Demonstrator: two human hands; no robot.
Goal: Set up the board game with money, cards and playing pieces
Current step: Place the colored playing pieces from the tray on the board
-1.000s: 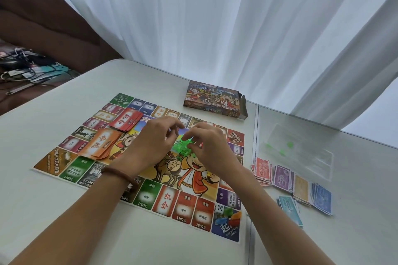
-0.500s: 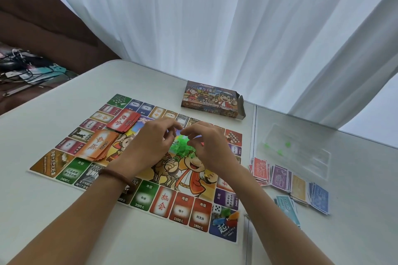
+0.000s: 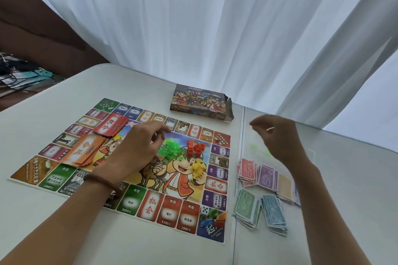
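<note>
R hand (image 3: 280, 140) blurry (grip unclear)

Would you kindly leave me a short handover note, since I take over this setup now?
Left hand: fingers curled over the green pieces mid-board; grip unclear.
Right hand: raised right of the board, fingertips together; grip unclear.
Done: red cards and orange cards stacked on the board; red pieces and yellow pieces beside the green; die and tokens on its near-right corner; money in piles off the right edge.
Left: probably tidying the loose pieces and money piles.
</note>
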